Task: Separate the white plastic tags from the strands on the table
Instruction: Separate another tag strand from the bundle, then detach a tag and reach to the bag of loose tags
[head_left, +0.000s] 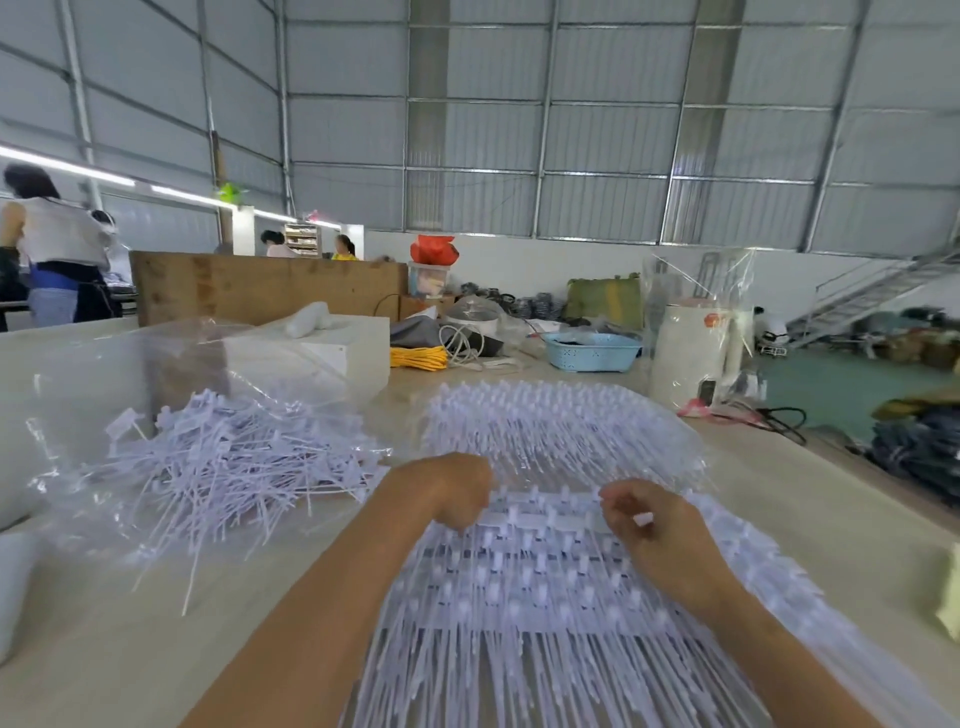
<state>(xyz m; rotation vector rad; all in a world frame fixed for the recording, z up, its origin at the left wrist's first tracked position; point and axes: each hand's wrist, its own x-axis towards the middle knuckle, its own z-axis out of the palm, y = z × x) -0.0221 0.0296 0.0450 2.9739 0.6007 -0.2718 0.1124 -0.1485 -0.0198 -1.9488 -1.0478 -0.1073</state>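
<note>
Hands (452, 491) (657, 525) on tag strip (545, 512)

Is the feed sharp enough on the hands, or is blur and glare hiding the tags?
Head view: left hand and right hand are motion-softened on the tag strip; the clear bag glares over the loose tags; wide-angle bending curves the edges.

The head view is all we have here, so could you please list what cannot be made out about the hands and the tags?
- Left hand: fingertips curl under the palm, so its grip is hidden.
- Right hand: motion blur hides whether its fingers pinch a tag.
- Joined tag strips: cut off by the bottom edge and covered by both forearms.
- Loose tag pile: individual tags are too small, under a glaring clear plastic bag.
</note>
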